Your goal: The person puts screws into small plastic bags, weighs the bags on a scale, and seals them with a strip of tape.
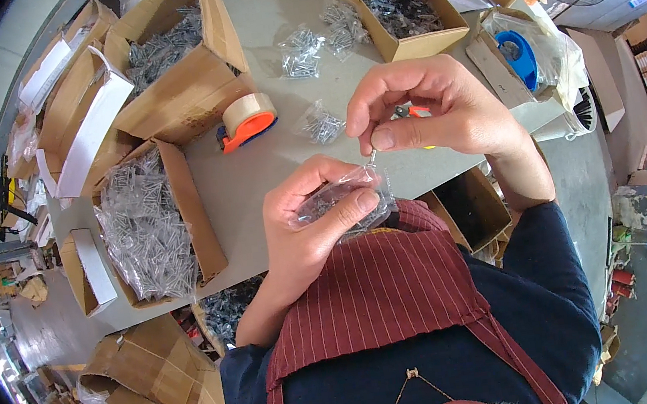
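Observation:
Low in front of my apron, my left hand point(298, 225) is closed around a small clear plastic bag point(323, 202) with silvery metal pieces inside. Its thumb presses the bag against the fingers. My right hand point(445, 110) is just above, thumb and forefinger pinched on a small silvery metal piece point(372, 157) at the bag's upper edge. Whether that piece is a screw I cannot tell. Beyond my hands on the grey table lies a filled clear bag point(321, 125) of silvery screws. Behind my right fingers, a small red-orange thing point(414, 111) is mostly hidden.
An orange tape dispenser point(249, 121) stands left of centre. A carton of bagged screws point(145, 232) and a carton of loose screws point(168, 51) are at left. More filled bags point(301, 53) lie farther back, near a carton of dark parts point(414, 17). A blue tape dispenser point(517, 59) is at right.

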### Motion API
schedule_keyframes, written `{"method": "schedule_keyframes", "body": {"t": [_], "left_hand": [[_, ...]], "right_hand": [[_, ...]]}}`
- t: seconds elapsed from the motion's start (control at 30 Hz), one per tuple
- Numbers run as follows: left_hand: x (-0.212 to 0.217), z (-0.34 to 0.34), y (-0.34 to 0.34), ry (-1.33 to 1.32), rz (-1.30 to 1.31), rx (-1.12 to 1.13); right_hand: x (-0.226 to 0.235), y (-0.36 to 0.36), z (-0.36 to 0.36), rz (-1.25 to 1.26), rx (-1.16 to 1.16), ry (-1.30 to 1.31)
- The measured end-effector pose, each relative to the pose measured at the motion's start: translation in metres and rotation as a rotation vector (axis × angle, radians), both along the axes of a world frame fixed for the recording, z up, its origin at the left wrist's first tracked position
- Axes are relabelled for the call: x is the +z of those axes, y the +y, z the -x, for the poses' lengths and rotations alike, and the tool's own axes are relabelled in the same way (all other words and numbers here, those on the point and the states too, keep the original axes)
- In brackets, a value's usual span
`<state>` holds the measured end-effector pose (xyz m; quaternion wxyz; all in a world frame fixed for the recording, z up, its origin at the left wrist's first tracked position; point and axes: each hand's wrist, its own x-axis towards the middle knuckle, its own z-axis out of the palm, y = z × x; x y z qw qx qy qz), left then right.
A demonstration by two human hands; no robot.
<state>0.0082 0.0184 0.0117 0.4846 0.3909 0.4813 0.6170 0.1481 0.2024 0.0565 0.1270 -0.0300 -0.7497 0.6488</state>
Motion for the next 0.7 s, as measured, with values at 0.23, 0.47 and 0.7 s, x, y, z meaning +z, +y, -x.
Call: {"method": "schedule_keyframes", "body": {"t": [0.23, 0.47, 0.7], "left_hand": [[-0.004, 0.000, 0.000, 0.159, -0.049, 0.066], [-0.004, -0.003, -0.003, 0.180, -0.046, 0.159], [-0.009, -0.003, -0.005, 0.281, -0.118, 0.239]], "right_hand": [[0.004, -0.004, 0.000, -0.056, -0.052, -0.047], [0.011, -0.007, 0.004, -0.164, -0.041, -0.053], [0.020, -0.011, 0.006, -0.444, -0.022, -0.065]]}}
